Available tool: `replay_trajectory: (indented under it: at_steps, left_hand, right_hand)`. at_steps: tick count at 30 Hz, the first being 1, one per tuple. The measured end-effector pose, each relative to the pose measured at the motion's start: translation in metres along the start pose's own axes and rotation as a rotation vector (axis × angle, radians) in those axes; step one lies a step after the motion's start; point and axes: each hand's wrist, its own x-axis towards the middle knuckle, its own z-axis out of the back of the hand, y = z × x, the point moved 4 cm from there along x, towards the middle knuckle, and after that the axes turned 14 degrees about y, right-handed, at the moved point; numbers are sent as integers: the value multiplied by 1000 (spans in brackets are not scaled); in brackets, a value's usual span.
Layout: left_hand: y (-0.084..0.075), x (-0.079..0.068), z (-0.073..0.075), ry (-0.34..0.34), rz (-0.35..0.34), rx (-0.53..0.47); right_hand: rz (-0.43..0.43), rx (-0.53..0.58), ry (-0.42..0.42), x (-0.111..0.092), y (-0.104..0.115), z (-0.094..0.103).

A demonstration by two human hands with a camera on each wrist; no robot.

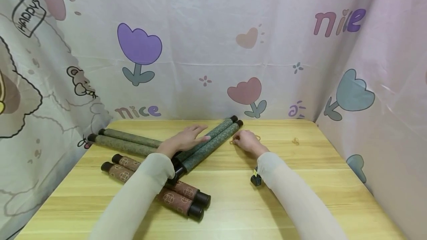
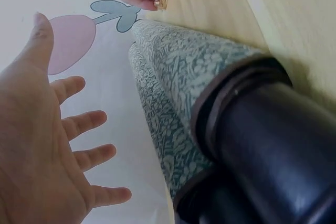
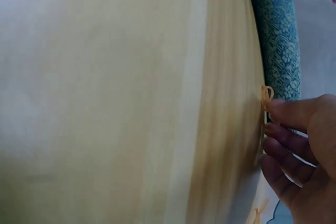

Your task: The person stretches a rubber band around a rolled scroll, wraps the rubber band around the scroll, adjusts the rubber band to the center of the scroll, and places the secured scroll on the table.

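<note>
The left forearm and its pale sleeve (image 1: 136, 199) hide the middle of the brown floral scroll (image 1: 173, 201) and, with the left hand (image 1: 183, 140), the near end of the olive scroll (image 1: 123, 145); whether these scrolls touch there cannot be made out. The green floral scroll (image 1: 213, 145), a pair of black-ended rolls side by side, lies slantwise on the worktop (image 1: 233, 203) between the two hands, its near end partly covered by the left cuff. A small black device (image 1: 256, 179) with a yellow mark is half tucked under the right sleeve. From the head, the right hand (image 1: 247, 142) masks most of what it holds; the right wrist view shows its thumb and forefinger pinching an orange rubber band (image 3: 265, 99) just beside the green scroll, and the left wrist view confirms that grip. The left hand seems to overlap the green scroll from the head, yet its own wrist view shows the fingers spread, gripping nothing, with a gap to the rolls, whose black ends are cut off by the frame. Only the head view plainly shows another band (image 1: 295, 141) farther right, near the back.
</note>
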Motion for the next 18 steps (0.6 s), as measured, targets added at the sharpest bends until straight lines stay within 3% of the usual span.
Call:
replay_trajectory:
  at_steps: [8, 13, 18]
  left_hand:
    - [-5, 6, -4, 5, -9, -56]
    - [-9, 8, -3, -12, -50, -96]
    - [-14, 10, -2, -42, -94, -153]
  right_hand:
    - [-50, 22, -18, -1, 0, -3]
    - [-80, 119, -22, -8, -3, 1]
    - [-53, 200, -60, -18, -3, 10]
